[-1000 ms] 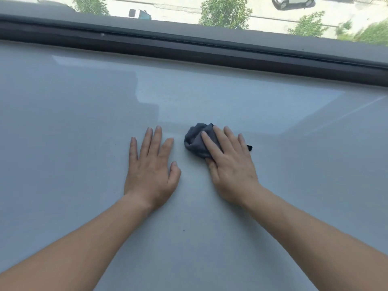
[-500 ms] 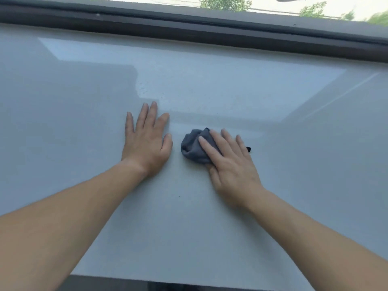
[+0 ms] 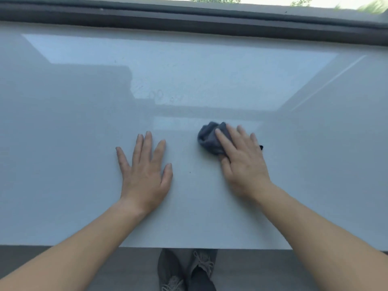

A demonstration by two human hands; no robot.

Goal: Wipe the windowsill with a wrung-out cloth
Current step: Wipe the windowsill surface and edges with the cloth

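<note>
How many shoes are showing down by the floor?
2. The left shoe and the right shoe stand side by side on the floor just below the near edge of the windowsill, between the person's forearms. Their heels run out of frame.

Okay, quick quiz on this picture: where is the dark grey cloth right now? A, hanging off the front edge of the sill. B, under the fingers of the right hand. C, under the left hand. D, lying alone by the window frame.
B: the bunched cloth sits on the windowsill beneath the right hand, whose fingers press on it, while the left hand lies flat and bare on the sill.
</note>
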